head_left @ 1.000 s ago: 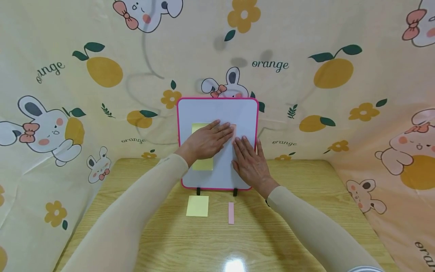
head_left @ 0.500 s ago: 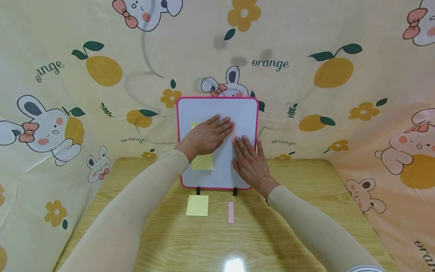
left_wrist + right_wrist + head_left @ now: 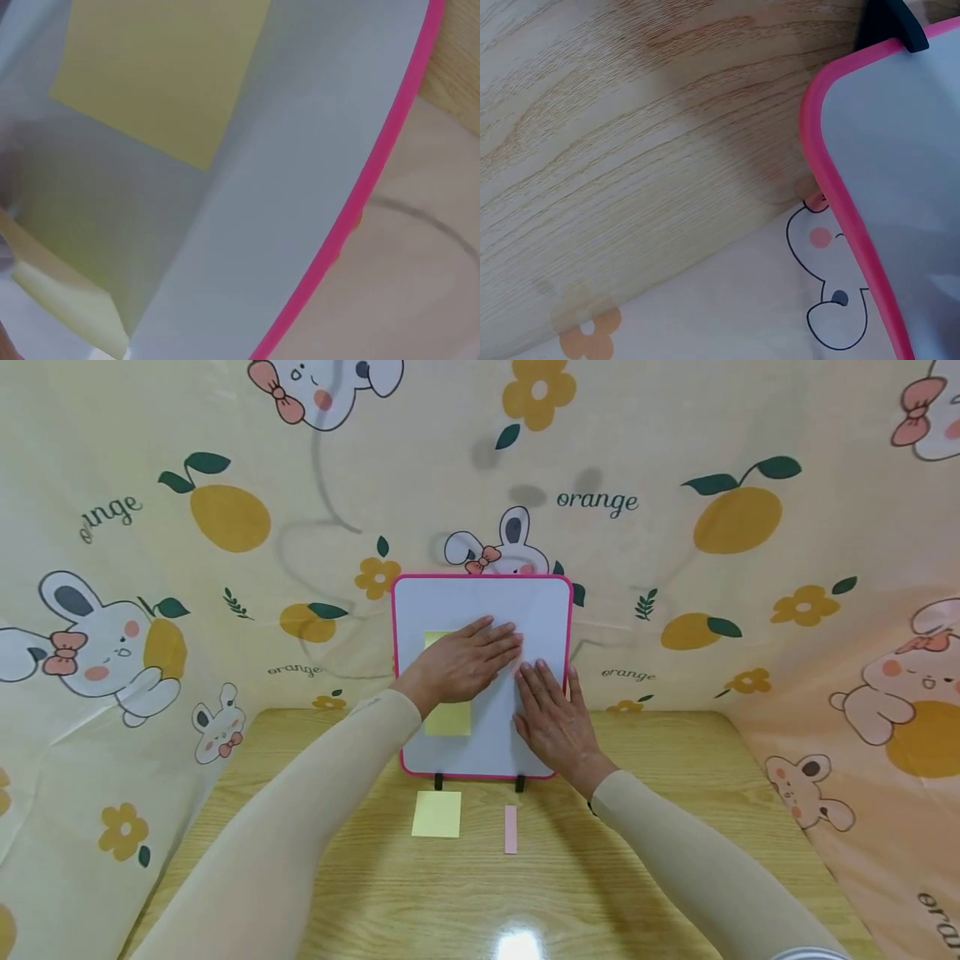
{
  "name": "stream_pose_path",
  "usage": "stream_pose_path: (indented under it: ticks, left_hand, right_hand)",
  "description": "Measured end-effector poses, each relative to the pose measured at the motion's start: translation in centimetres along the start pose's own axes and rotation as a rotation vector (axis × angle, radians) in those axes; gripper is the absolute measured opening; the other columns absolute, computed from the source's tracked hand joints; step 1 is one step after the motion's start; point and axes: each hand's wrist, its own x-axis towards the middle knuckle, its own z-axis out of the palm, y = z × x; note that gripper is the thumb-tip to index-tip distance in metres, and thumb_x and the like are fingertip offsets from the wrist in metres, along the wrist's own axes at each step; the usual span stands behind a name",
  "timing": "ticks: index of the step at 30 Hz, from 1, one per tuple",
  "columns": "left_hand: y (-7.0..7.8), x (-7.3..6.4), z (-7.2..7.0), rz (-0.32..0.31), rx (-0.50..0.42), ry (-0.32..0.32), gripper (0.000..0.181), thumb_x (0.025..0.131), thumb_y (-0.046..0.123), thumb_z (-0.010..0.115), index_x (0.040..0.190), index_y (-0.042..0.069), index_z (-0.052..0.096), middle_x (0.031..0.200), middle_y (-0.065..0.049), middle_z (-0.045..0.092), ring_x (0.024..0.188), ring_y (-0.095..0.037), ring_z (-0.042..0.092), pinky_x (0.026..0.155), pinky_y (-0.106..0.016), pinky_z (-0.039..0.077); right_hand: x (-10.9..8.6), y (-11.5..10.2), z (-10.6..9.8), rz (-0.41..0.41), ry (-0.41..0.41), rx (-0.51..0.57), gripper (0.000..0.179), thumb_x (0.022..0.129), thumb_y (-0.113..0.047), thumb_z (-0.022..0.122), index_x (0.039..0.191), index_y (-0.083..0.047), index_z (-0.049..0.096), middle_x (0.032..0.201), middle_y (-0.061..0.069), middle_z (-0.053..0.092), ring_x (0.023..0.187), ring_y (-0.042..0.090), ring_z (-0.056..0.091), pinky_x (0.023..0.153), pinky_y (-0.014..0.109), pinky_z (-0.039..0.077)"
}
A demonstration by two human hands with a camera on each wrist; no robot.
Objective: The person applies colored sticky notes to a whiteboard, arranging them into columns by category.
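Note:
A whiteboard point(image 3: 480, 600) with a pink frame stands upright. My left hand point(image 3: 463, 662) lies across it with straight fingers, pressing where a pink strip was visible; the strip is now almost wholly covered. My right hand point(image 3: 557, 720) rests flat on the board's right part, fingers straight and pointing up. Left of centre, two yellow sticky notes are on the board: the lower sticky note point(image 3: 447, 720) shows below my left hand, while the upper one point(image 3: 435, 637) is mostly hidden. In the left wrist view, one note point(image 3: 67, 300) has its edge curling away from the board.
On the wooden table point(image 3: 600, 877) in front lie a yellow sticky note point(image 3: 437, 814) and a narrow pink strip point(image 3: 511, 829). Black stand feet point(image 3: 520, 783) hold the board's lower edge. A printed cloth point(image 3: 630, 577) hangs close behind and at both sides.
My left hand first shifts slightly up, then slightly right, so its fingertips now cover the pink strip that showed before. The right hand stays in place.

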Motion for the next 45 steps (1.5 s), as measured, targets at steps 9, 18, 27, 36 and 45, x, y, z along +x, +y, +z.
stream_pose_path:
  ticks: [9, 18, 27, 36, 45]
  left_hand:
    - [-0.1, 0.5, -0.3, 0.011, 0.009, -0.026, 0.061, 0.115, 0.038, 0.03, 0.171, 0.019, 0.012, 0.178, 0.003, 0.01, 0.166, -0.02, 0.004, 0.136, -0.044, -0.002]
    - [-0.4, 0.2, -0.1, 0.003, 0.018, -0.011, 0.062, 0.115, 0.037, 0.031, 0.171, 0.017, 0.012, 0.178, 0.002, 0.011, 0.166, -0.021, 0.006, 0.136, -0.044, 0.0]
    - [-0.4, -0.2, 0.0, -0.024, 0.0, -0.008, 0.062, 0.115, 0.036, 0.031, 0.171, 0.017, 0.012, 0.178, 0.001, 0.012, 0.166, -0.02, 0.006, 0.136, -0.044, 0.0]
    - [0.2, -0.7, 0.8, -0.05, -0.055, 0.014, 0.062, 0.114, 0.036, 0.031, 0.171, 0.015, 0.014, 0.178, 0.0, 0.011, 0.166, -0.021, 0.006, 0.136, -0.044, 0.0]
    - [0.8, -0.8, 1.5, -0.08, -0.055, 0.025, 0.063, 0.114, 0.037, 0.031, 0.171, 0.015, 0.014, 0.178, 0.001, 0.01, 0.166, -0.02, 0.005, 0.136, -0.043, 0.0]
  right_hand:
    - [-0.3, 0.1, 0.2, 0.002, 0.018, 0.009, 0.077, 0.108, -0.044, 0.05, 0.169, -0.007, 0.019, 0.178, 0.007, 0.011, 0.166, 0.028, 0.002, 0.133, 0.064, 0.008]
    - [-0.3, 0.2, 0.2, -0.003, 0.063, 0.014, 0.077, 0.107, -0.044, 0.052, 0.168, -0.007, 0.024, 0.177, 0.008, 0.017, 0.166, 0.029, 0.007, 0.131, 0.065, 0.016]
    - [0.0, 0.1, 0.2, 0.001, 0.035, -0.001, 0.076, 0.108, -0.046, 0.049, 0.169, -0.008, 0.023, 0.178, 0.007, 0.016, 0.166, 0.029, 0.005, 0.131, 0.065, 0.015]
    - [0.0, 0.0, 0.1, 0.005, 0.029, 0.018, 0.076, 0.108, -0.046, 0.049, 0.168, -0.007, 0.025, 0.178, 0.008, 0.016, 0.166, 0.029, 0.004, 0.133, 0.064, 0.005]
    - [0.0, -0.1, 0.0, 0.004, 0.026, -0.008, 0.076, 0.108, -0.046, 0.05, 0.168, -0.008, 0.024, 0.178, 0.008, 0.015, 0.166, 0.029, 0.004, 0.131, 0.065, 0.017]
